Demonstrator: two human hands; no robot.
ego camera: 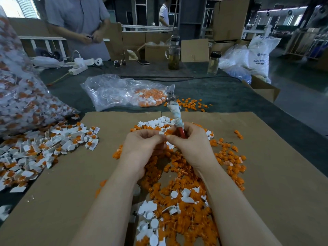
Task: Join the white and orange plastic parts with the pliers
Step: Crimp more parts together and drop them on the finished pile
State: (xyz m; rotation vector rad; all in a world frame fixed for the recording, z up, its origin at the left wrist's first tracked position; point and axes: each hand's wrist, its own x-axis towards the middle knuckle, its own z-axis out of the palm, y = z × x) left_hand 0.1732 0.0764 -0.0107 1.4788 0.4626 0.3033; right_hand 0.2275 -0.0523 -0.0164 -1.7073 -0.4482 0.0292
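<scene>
My right hand [190, 144] grips the pliers [174, 111] by their red handles, the cloth-wrapped shaft and metal jaws pointing up and away. My left hand [142, 144] is curled, its fingertips meeting the right hand's fingertips around a small white part [162, 133] that is mostly hidden. Loose orange parts [179, 201] lie heaped on the brown cardboard sheet [266, 174] under both forearms, mixed with loose white parts [149, 215]. A pile of joined white-and-orange pieces [53, 144] lies to the left.
A big clear bag of joined pieces [19, 96] bulges at the left edge. Another clear bag [124, 91] with parts lies beyond the cardboard. Two bottles [174, 54] stand at the back. Another person [79, 27] works across the table. Cardboard boxes and white sacks [259, 55] stand behind right.
</scene>
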